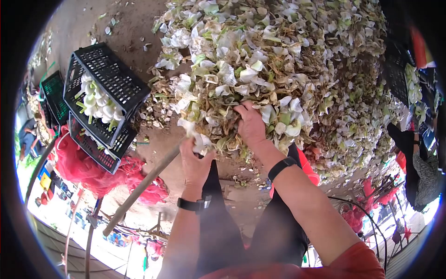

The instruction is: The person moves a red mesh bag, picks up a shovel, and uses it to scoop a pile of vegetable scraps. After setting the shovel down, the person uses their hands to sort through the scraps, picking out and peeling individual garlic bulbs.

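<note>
My left hand is closed, its thumb and fingers curled around a piece of white papery skin at the near edge of the pile. Up and to the right, my right hand presses into the big heap of pale, green and brown peelings. Its fingers are bent inward and their tips are partly buried, so what they grip is hidden. Dark bands circle both wrists. Just left of my left hand, a wooden pole slants across the ground.
At left, black plastic crates sit tilted, with white garlic bulbs with green stems inside. Red netting is bunched below them. Another person's dark sleeve shows at far right, near another black crate.
</note>
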